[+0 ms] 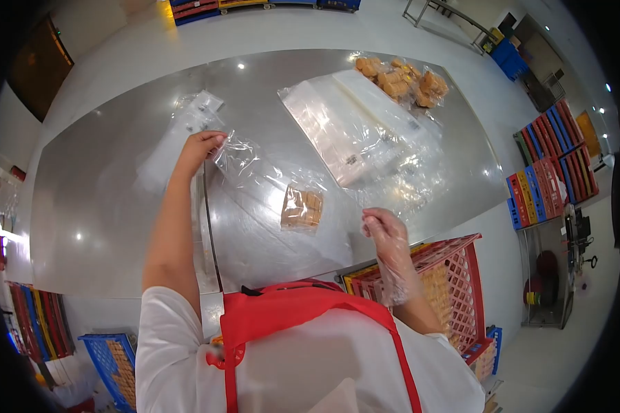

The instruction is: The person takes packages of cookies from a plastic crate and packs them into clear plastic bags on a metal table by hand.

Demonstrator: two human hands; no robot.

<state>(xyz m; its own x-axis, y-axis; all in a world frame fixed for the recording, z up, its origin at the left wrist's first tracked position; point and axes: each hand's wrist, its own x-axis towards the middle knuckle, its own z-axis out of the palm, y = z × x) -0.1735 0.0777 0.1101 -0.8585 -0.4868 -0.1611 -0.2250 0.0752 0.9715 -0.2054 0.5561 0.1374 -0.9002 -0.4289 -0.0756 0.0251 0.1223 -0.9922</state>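
My bare left hand (205, 147) is closed on the edge of a clear plastic bag (238, 160), whose film stretches right across the metal table. Inside the film, near the table's front edge, lies a block of light brown bread pieces (302, 208). My right hand (387, 235), in a clear plastic glove, is raised to the right of the bread with its fingers curled together; whether it pinches the film is too small to tell. Beside my left hand lies a pile of clear bags (196, 117).
A large stack of flat bags (344, 124) lies on the metal table (255, 76), with bagged bread (399, 81) behind it. A red crate (465, 289) holding bread stands by the front right edge. A blue crate (114, 368) is at the lower left.
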